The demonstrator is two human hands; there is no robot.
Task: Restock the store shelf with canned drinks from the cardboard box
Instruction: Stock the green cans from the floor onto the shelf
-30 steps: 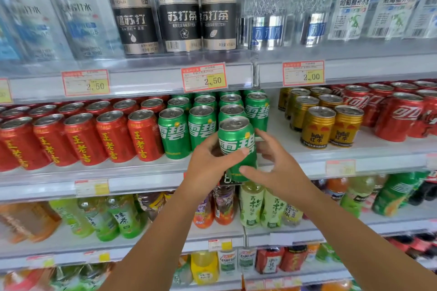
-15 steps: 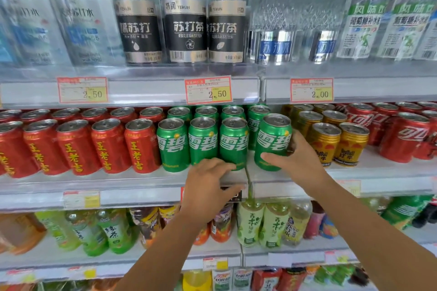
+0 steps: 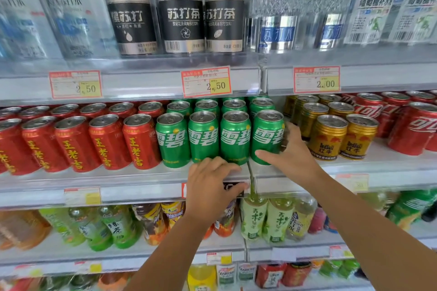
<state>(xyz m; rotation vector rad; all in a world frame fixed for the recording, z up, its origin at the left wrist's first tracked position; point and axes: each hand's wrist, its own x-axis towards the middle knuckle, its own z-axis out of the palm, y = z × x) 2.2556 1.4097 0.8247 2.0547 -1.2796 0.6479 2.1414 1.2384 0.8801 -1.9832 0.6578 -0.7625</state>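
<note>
A person's right hand point(image 3: 293, 158) grips a green aluminium drink can point(image 3: 266, 139) with white characters, thumb laid across its lower front and fingers wrapped round its right side. The can stands upright on the white metal shelf point(image 3: 142, 184), at the right end of the front row of matching green cans point(image 3: 203, 139), touching the one to its left.

Left of and just below the can, the left hand point(image 3: 208, 186) rests on the shelf's front lip. Its fingers are curled over the edge and its thumb lies along the price rail; it carries no can.

Further left of the green can stand rows of red cans with yellow characters point(image 3: 106, 142). To its right is a small gap, then short gold cans point(image 3: 327, 137), and beyond them red cola cans point(image 3: 411, 130) at the frame's edge.

Above the can, on the next shelf up, clear bottles with black labels point(image 3: 181, 14) stand over a red-bordered price tag point(image 3: 206, 81) reading 2.50. Below it, pale green tea bottles point(image 3: 254, 217) line the lower shelf.
</note>
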